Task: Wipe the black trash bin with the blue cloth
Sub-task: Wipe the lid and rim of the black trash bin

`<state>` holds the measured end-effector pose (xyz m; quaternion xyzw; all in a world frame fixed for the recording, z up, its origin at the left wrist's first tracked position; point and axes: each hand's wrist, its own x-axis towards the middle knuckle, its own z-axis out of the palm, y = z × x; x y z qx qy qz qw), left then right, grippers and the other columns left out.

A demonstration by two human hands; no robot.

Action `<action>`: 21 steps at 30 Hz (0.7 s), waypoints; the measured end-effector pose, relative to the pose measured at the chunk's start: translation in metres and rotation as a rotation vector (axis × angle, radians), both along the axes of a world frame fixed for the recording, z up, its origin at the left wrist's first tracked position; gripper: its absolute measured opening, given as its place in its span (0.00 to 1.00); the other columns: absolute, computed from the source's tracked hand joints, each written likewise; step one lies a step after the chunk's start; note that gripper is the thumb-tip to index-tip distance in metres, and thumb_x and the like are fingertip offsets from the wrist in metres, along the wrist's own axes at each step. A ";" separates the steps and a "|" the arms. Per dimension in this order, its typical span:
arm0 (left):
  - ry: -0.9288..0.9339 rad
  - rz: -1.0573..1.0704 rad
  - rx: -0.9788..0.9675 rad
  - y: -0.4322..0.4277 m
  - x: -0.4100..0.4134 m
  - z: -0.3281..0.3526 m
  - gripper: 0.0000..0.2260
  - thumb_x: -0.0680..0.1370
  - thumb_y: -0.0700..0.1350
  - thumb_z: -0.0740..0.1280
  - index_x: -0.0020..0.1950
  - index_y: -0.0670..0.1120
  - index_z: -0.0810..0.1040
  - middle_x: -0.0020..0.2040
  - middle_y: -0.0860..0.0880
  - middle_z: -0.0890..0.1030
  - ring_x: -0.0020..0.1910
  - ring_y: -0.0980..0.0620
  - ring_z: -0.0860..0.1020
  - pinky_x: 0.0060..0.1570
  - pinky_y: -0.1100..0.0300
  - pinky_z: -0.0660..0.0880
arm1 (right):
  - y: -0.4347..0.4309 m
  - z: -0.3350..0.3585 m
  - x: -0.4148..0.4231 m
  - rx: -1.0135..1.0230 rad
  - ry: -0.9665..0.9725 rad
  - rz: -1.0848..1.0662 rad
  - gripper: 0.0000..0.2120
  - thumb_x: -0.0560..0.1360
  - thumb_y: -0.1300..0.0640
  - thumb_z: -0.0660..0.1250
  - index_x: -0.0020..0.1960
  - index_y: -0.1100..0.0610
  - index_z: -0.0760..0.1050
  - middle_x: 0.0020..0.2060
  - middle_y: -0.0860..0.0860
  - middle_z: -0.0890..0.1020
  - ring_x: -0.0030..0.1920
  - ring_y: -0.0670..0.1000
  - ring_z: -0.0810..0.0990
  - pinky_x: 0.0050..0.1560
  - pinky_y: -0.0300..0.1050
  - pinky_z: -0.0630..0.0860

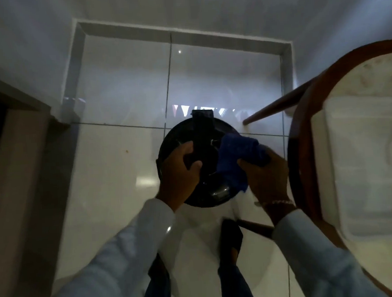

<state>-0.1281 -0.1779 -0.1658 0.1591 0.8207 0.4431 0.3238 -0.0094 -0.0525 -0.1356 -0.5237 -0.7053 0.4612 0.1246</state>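
Note:
A round black trash bin (189, 131) stands on the tiled floor, seen from straight above, with a black strip running across its lid. My left hand (180, 170) grips the bin's left side, thumb on the lid. My right hand (265, 178) holds a bunched blue cloth (236, 155) pressed on the lid's right side. The bin's lower right rim is hidden by the cloth and my hand.
A round wooden-rimmed table (304, 128) with a pale top crowds the right side; two of its legs (277, 107) slant toward the bin. A brown door frame (18, 141) stands at the left. My feet (230, 240) are just below the bin on glossy white tiles.

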 end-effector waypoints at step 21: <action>0.594 -1.003 -0.423 0.005 -0.064 -0.117 0.65 0.57 0.71 0.72 0.75 0.43 0.33 0.78 0.44 0.34 0.76 0.45 0.34 0.76 0.45 0.40 | 0.025 -0.148 -0.072 0.548 -0.455 0.878 0.32 0.74 0.35 0.57 0.75 0.44 0.57 0.78 0.52 0.55 0.77 0.63 0.48 0.71 0.70 0.55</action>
